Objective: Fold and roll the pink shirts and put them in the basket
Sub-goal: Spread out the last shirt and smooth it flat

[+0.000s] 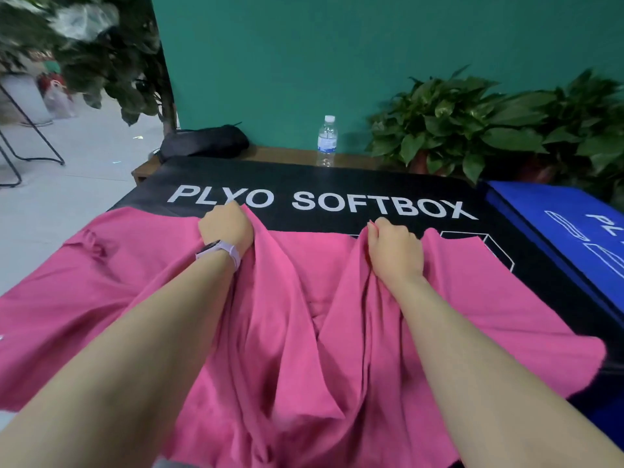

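While both arms reach forward over it, the pink shirt lies spread across the black box printed with the white words "PLYO SOFTBOX", covering most of the box's near part and hanging over its near edge and its left side. The shirt's far edge stops just short of the lettering. The left hand grips a bunch of the shirt's far edge, right beneath the letters "PLYO", its fingers curled into the cloth; a pale watch is strapped to its wrist. The right hand pinches another bunch of the same far edge, below the letters "SOFTBOX", thumb and fingers closed on the fabric. Between the two hands the cloth sags into deep folds that run toward the person, while out to either side it lies flatter, with a few wrinkles near the box's left edge.

Touching the black box on its right side is a blue box with white markings. Beyond the black box's far edge, a wooden ledge carries a clear water bottle standing upright, a dark bag toward the box's far left corner, and leafy potted plants toward its far right corner. A green wall rises behind them.
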